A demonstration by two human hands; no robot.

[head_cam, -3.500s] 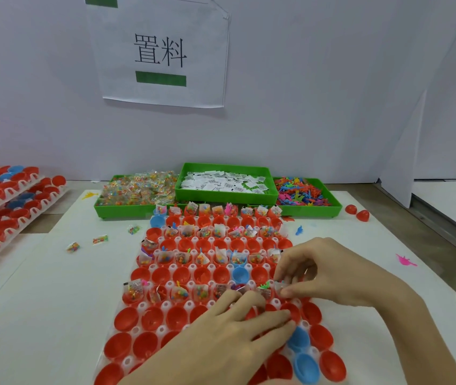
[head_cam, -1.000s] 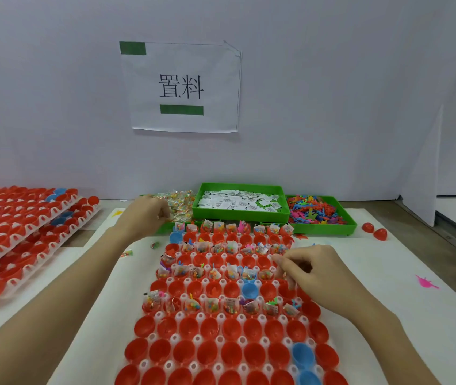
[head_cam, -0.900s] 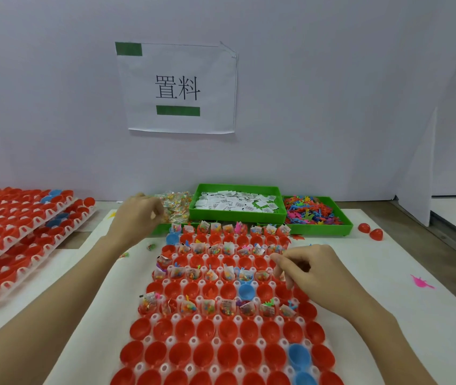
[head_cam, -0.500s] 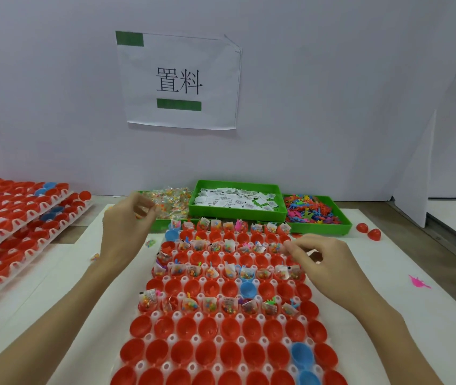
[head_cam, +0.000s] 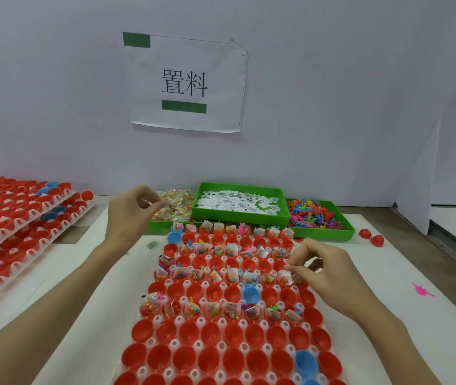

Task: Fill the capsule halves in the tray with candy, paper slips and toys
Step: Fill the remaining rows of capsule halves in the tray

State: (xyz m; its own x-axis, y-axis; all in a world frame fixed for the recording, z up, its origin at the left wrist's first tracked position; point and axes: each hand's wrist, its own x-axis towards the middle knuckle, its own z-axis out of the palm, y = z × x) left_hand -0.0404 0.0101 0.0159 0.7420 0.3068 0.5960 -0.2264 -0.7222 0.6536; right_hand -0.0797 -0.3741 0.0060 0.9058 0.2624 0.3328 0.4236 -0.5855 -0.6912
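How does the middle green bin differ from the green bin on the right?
The middle green bin holds white paper slips printed in black; the right green bin holds a tangle of bright plastic toys in many colours. The middle green bin sits higher and partly overlaps the right green bin's edge. Both are shallow green trays behind the capsule tray.

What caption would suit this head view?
Left hand picks candy; right hand fills capsules in the tray.

A white tray (head_cam: 193, 323) of red and a few blue capsule halves (head_cam: 210, 336) lies between the hands; rows near the right hand (head_cam: 324, 273) hold candy packets, slips and toys, nearer rows empty. Beyond the left hand (head_cam: 129, 215), green bins hold candy (head_cam: 175, 208), paper slips (head_cam: 238, 202), toys (head_cam: 314, 215).
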